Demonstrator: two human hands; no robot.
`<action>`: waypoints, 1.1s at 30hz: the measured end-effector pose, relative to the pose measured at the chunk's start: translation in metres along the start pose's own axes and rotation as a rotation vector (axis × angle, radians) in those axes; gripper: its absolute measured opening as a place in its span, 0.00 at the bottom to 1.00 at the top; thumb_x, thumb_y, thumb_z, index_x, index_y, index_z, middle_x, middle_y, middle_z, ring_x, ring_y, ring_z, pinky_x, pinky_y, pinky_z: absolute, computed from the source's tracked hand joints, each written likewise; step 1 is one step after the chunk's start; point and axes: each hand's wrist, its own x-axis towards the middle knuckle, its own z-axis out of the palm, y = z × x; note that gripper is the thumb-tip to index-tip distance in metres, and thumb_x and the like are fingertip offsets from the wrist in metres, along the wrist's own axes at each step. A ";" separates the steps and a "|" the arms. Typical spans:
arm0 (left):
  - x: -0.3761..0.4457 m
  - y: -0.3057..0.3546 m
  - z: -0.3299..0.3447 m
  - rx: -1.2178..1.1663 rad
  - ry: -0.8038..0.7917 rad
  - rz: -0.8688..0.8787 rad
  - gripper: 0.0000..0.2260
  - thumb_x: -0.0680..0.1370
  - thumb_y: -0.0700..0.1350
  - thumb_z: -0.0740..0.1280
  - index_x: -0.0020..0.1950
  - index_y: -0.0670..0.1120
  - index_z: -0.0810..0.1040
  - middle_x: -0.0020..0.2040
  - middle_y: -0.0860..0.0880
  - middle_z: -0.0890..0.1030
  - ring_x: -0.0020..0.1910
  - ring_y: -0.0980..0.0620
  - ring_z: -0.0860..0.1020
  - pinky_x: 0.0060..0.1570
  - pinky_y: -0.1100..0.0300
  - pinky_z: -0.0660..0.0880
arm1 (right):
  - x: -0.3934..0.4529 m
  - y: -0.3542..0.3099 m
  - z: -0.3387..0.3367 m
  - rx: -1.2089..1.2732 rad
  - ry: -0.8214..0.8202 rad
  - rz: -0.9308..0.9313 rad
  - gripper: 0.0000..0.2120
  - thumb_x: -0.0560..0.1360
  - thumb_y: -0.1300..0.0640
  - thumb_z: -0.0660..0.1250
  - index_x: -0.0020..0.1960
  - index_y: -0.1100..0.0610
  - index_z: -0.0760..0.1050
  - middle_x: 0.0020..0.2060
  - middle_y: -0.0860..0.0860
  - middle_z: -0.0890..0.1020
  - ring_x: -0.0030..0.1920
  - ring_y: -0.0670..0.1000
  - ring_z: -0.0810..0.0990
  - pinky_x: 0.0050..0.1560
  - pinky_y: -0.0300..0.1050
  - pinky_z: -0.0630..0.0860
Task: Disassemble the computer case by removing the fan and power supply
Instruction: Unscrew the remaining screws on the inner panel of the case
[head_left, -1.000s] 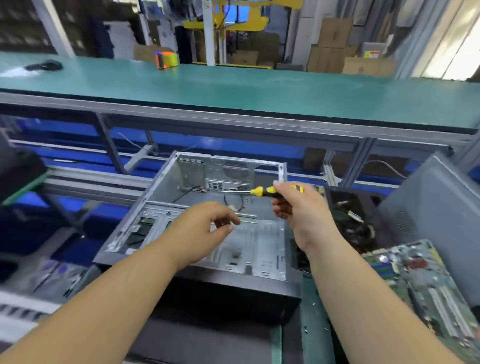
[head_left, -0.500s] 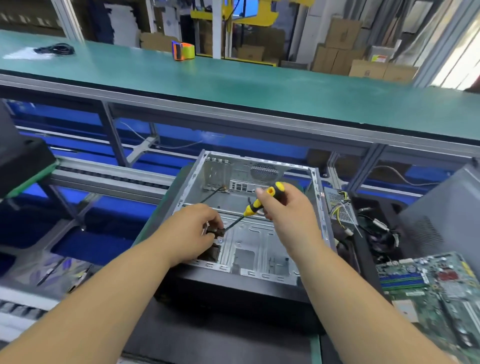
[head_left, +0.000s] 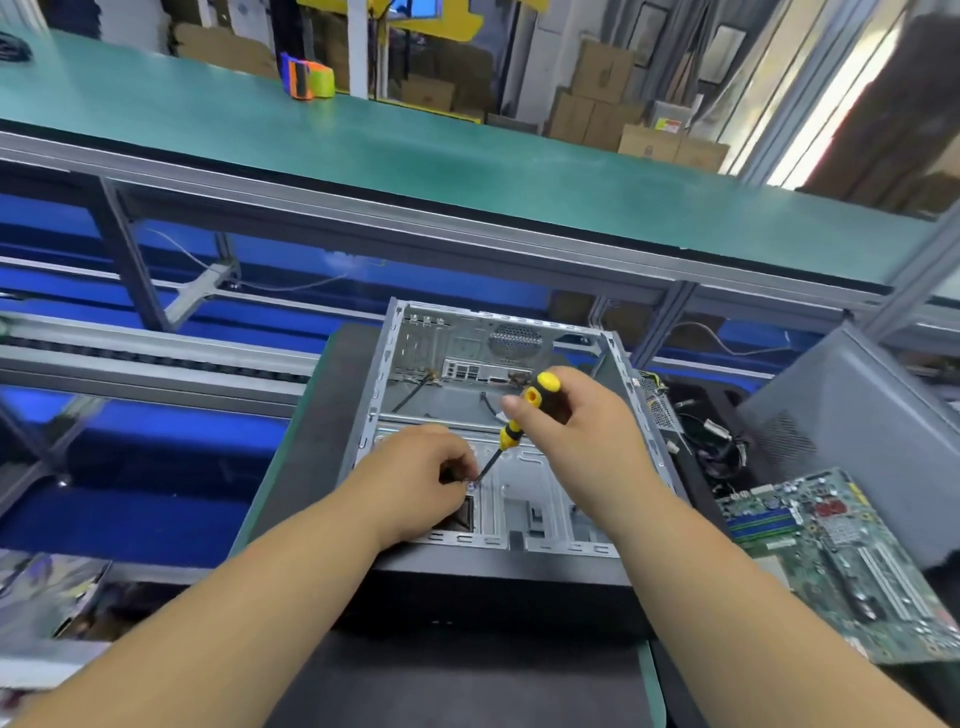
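A long green workbench is running across the background, with cardboard boxes stacked behind it; their printing is too blurred to read, as is the yellow label on one box. An orange and green tape dispenser is sitting on the bench's far edge.

Nearer than the bench, the open computer case is lying on a dark mat, its open side facing up. The case's floor is showing bare metal between its walls, with loose black cables lying near the rear panel.

The right hand is gripping the yellow and black screwdriver by its handle, the shaft slanting down and left to a screw on the case's floor. The left hand is resting inside the case, fingers curled just beside the tip; whether they are pinching anything cannot be told.

Right of the case, a green motherboard is lying flat, its markings unreadable, and a grey side panel is leaning behind it. A tangle of wires is sitting between case and panel.
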 end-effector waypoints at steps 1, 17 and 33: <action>0.001 0.000 -0.001 -0.008 -0.006 -0.001 0.08 0.71 0.43 0.68 0.45 0.56 0.80 0.45 0.59 0.77 0.47 0.59 0.75 0.49 0.61 0.73 | 0.000 -0.002 0.001 -0.002 0.005 -0.014 0.14 0.74 0.47 0.71 0.37 0.52 0.71 0.29 0.43 0.73 0.30 0.42 0.71 0.32 0.37 0.67; -0.002 0.001 -0.005 -0.068 -0.036 -0.019 0.09 0.71 0.41 0.68 0.46 0.55 0.82 0.45 0.57 0.78 0.46 0.57 0.77 0.51 0.53 0.77 | -0.004 -0.025 0.001 -0.283 -0.036 -0.007 0.12 0.76 0.47 0.68 0.42 0.54 0.71 0.35 0.49 0.77 0.38 0.51 0.75 0.39 0.50 0.74; -0.003 0.002 -0.005 -0.045 -0.031 -0.018 0.08 0.72 0.43 0.68 0.46 0.55 0.81 0.46 0.57 0.78 0.47 0.56 0.77 0.50 0.56 0.77 | 0.003 -0.035 0.002 -0.419 -0.131 -0.026 0.12 0.77 0.49 0.68 0.47 0.55 0.68 0.36 0.48 0.76 0.35 0.48 0.72 0.35 0.46 0.69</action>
